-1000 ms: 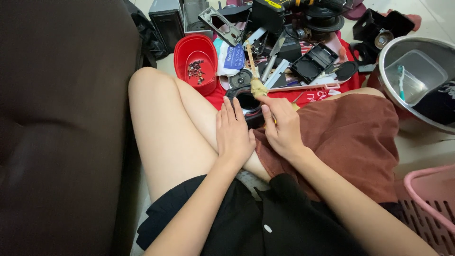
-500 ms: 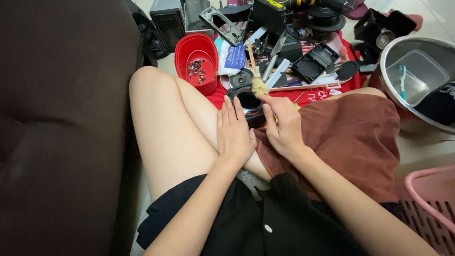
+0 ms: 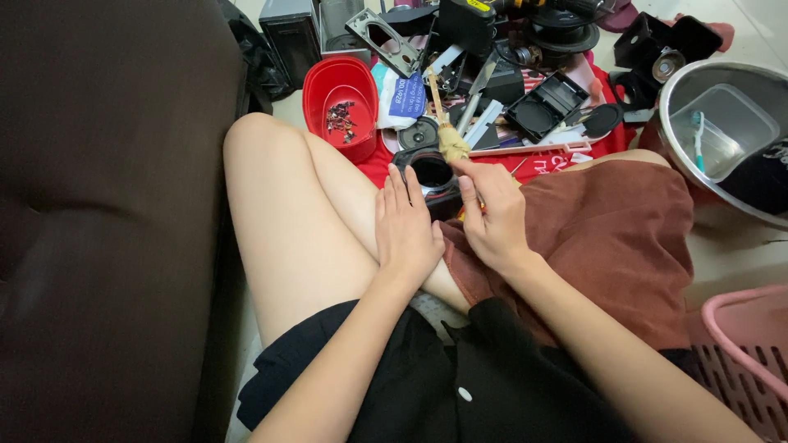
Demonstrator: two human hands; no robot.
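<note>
Black parts and a red bowl crowd the floor ahead; the brown cloth lies open.

Black ring under the fingers: glossy plastic. Brush just behind the ring: pale wood handle, frayed fibre head. Cloth right of the ring: matt brown fabric (soft weave). Red tub: shiny plastic. Bowl: brushed metal.

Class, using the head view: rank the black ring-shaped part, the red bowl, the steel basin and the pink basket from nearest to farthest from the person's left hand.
From the left hand:
1. Black ring-shaped part, at the fingertips.
2. Red bowl, up and left.
3. Steel basin and pink basket, both far right; too close to call.
</note>
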